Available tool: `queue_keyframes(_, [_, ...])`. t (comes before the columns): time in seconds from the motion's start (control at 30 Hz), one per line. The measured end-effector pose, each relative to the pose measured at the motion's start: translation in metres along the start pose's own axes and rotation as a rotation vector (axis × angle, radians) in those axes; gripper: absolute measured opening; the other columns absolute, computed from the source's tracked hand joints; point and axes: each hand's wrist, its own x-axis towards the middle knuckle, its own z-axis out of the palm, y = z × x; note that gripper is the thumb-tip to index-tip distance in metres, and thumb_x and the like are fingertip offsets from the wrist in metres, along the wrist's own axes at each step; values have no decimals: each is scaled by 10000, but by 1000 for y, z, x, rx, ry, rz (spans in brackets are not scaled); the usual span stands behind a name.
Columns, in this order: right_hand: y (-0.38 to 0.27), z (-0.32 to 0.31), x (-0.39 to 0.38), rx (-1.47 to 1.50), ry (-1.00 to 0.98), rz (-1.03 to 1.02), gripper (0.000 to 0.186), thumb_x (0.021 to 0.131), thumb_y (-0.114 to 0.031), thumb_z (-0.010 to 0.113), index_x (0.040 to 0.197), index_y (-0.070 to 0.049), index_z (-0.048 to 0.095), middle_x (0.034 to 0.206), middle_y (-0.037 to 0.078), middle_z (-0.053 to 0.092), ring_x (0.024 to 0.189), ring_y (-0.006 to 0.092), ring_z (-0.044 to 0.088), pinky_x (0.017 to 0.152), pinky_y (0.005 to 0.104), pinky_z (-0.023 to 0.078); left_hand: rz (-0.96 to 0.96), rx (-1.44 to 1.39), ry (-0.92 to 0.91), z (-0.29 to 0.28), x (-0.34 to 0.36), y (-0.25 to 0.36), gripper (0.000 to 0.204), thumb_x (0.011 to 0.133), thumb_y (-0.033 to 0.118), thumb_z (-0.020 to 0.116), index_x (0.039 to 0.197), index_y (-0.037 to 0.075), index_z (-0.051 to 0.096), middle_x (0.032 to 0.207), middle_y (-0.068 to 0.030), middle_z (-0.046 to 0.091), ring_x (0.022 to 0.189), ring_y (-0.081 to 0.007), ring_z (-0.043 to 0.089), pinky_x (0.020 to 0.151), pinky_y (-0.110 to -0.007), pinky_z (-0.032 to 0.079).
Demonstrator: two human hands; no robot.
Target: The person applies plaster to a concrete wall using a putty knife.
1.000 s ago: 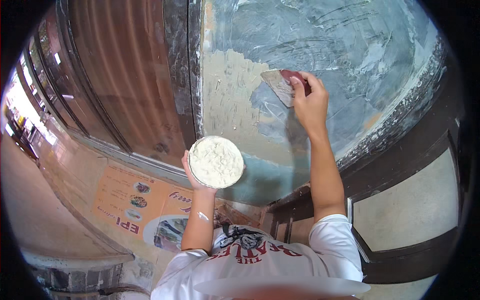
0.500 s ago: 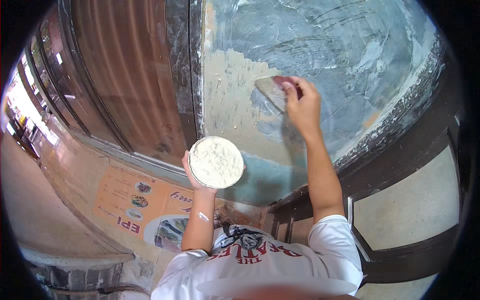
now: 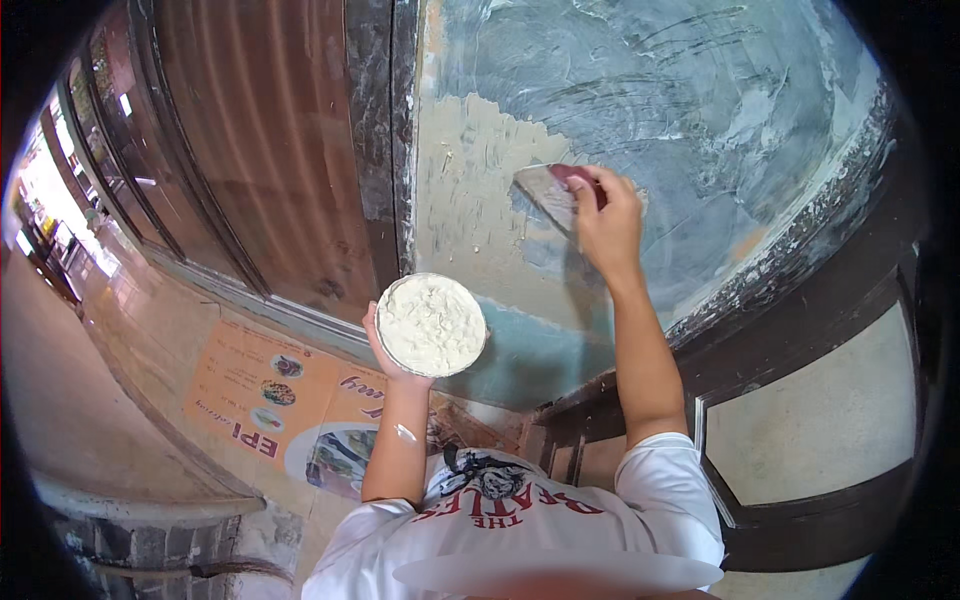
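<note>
A round tub of lumpy white putty rests in my left hand, fingers curved round its side. My right hand is closed on the maroon handle of a wide putty knife, whose blade lies at the wall, up and to the right of the tub. The wall is mottled blue-grey, with an irregular beige coat beside and below the blade. Whether the blade's whole edge touches the wall is unclear.
A brown glazed panel in dark framing stands left of the wall. A dark panelled wooden structure runs along the right. An orange printed sheet lies on the floor at lower left, near a curved ledge.
The knife and my right hand have moved down and slightly left along the wall. My left hand and the tub have stayed nearly in place.
</note>
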Motion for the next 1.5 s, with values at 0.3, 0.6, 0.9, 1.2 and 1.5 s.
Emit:
queue_keyframes(0.3, [11,-24,6,264,188,154,195,938,-148,734,1061,3,724,926,89,703,833,180,636,764,314,508,1,-71,-72,14,-16,4,749,957,666,418,1429,102,559,1465,-192,547,1292,-459,541,1011,-737,438])
queue_keyframes(0.6, [44,20,-116,960,-265,716,183,950,-12,666,1114,64,691,913,64,717,731,102,624,663,237,501,12,25,-92,17,-20,3,759,957,648,423,1406,54,566,1402,-196,593,1233,-411,596,1029,-590,497])
queue_keyframes(0.9, [82,48,-166,1218,-614,968,222,978,-49,646,1148,90,681,1032,139,749,868,156,725,792,283,579,41,51,-59,7,-23,-8,697,984,582,445,1374,24,596,1367,-193,626,1208,-383,619,1056,-510,497])
queue_keyframes(1.2, [81,30,-179,812,-139,738,162,1001,-32,635,1121,76,651,1000,85,725,858,105,662,744,258,546,-8,53,-152,17,-34,-1,753,963,634,428,1419,49,560,1426,-194,581,1261,-403,579,1069,-588,468])
queue_keyframes(1.5, [-3,-14,-157,260,-67,-53,271,745,180,619,939,29,733,950,151,725,933,349,686,857,389,547,46,51,46,9,-27,-6,752,963,651,412,1399,62,578,1434,-186,577,1273,-408,571,1072,-587,463])
